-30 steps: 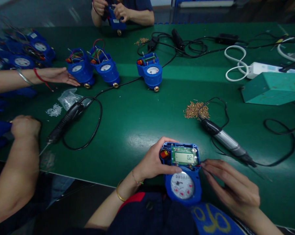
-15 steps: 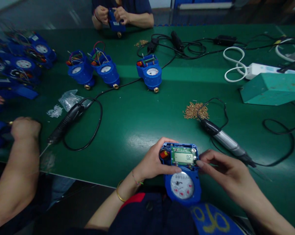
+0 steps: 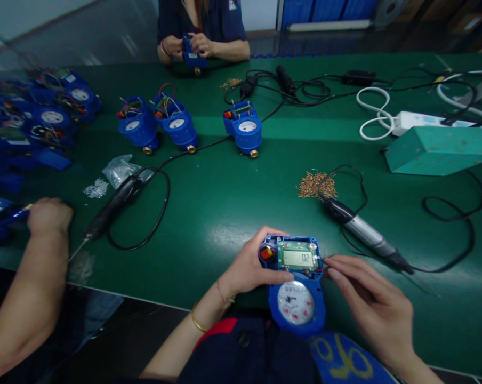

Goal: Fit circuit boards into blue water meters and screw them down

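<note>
A blue water meter (image 3: 272,306) with an uncovered green circuit board, a small display reading 0.2 and a round dial faces up near the table's front edge. My left hand (image 3: 247,269) is closed around its left side, thumb lying across the body between display and dial. At the meter's right edge is my right hand (image 3: 369,293), fingers stretched out and thumb slightly apart. Its index fingertip meets or nearly touches the casing beside the display. Nothing shows between the right fingers. Red and yellow parts sit in the meter's round upper-left socket (image 3: 267,253).
An electric screwdriver (image 3: 371,234) lies to the right by a heap of brass-coloured screws (image 3: 315,185). Another screwdriver (image 3: 115,202) lies left, near a plastic bag (image 3: 123,169). Blue meters (image 3: 248,130) stand farther back; a green box (image 3: 436,152) is at right. Co-workers' arms (image 3: 37,272) are left and across.
My right thumb has drawn back from the meter's right edge, and the right hand has turned and shifted slightly lower. The left hand keeps its hold. The view has tilted up a little.
</note>
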Motion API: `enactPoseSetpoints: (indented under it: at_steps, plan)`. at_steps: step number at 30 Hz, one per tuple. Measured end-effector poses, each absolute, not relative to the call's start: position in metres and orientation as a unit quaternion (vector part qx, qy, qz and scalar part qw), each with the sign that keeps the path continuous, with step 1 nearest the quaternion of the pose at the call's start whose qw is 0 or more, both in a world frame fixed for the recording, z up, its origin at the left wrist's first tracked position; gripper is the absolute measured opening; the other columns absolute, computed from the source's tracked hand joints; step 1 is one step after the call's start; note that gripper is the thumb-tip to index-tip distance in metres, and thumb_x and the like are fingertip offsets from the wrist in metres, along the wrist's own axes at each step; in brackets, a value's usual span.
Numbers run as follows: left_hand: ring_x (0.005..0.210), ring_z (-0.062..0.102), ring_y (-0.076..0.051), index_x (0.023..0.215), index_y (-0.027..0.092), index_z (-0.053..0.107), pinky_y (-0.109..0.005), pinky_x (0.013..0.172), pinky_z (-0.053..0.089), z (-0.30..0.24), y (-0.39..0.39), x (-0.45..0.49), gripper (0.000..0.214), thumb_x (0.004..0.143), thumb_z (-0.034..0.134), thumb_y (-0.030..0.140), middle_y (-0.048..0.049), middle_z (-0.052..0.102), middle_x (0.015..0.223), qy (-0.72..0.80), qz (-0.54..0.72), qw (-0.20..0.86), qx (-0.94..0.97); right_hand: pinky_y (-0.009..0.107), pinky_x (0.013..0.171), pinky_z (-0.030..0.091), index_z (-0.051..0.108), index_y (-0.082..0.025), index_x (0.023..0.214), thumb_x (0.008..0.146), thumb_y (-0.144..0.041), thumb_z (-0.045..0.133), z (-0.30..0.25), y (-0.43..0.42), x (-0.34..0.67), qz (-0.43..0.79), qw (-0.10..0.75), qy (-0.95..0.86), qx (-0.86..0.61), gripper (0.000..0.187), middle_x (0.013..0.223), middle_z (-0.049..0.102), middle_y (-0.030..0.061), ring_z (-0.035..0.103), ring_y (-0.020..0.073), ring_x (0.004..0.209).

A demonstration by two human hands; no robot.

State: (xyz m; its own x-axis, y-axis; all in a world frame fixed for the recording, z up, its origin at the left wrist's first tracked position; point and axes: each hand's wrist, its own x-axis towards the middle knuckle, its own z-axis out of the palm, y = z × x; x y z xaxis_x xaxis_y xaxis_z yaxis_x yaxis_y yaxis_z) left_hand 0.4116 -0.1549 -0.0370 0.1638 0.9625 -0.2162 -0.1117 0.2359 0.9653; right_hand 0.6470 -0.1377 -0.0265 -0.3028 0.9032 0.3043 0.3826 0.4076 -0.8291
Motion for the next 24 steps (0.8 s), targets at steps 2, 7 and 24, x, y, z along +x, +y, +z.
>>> enactPoseSetpoints:
  at_steps: [2, 7, 24]
  plan:
    - [0.106, 0.062, -0.025, 0.121, 0.017, 0.056, -0.038, 0.093, 0.049, -0.037, -0.155, 0.412, 0.071, 0.061, 0.091, 0.028, -0.0101, 0.064, 0.117, 0.482, 0.431, 0.625, 0.438, 0.018, 0.086, 0.054, 0.071, -0.021, 0.108, 0.09, -0.007, 0.063, -0.028, -0.141, 0.646, 0.257, 0.409, -0.78, -0.398, 0.024, 0.105, 0.068, 0.0031, 0.067, 0.0103, 0.093]
    - [0.105, 0.062, -0.025, 0.121, 0.017, 0.056, -0.039, 0.093, 0.048, -0.037, -0.155, 0.412, 0.072, 0.061, 0.091, 0.029, -0.01, 0.064, 0.117, 0.484, 0.43, 0.625, 0.437, 0.026, 0.085, 0.053, 0.067, -0.012, 0.115, 0.085, 0.003, 0.063, -0.035, -0.142, 0.638, 0.169, 0.429, -0.822, -0.335, 0.034, 0.11, 0.065, 0.0099, 0.065, 0.0146, 0.096]
    - [0.105, 0.063, -0.024, 0.12, 0.018, 0.056, -0.037, 0.093, 0.048, -0.039, -0.156, 0.412, 0.071, 0.06, 0.092, 0.027, -0.0076, 0.064, 0.115, 0.474, 0.438, 0.638, 0.42, 0.028, 0.077, 0.055, 0.067, -0.006, 0.104, 0.084, 0.003, 0.067, -0.042, -0.143, 0.632, 0.107, 0.439, -0.83, -0.328, 0.023, 0.104, 0.066, 0.0133, 0.065, 0.0158, 0.089]
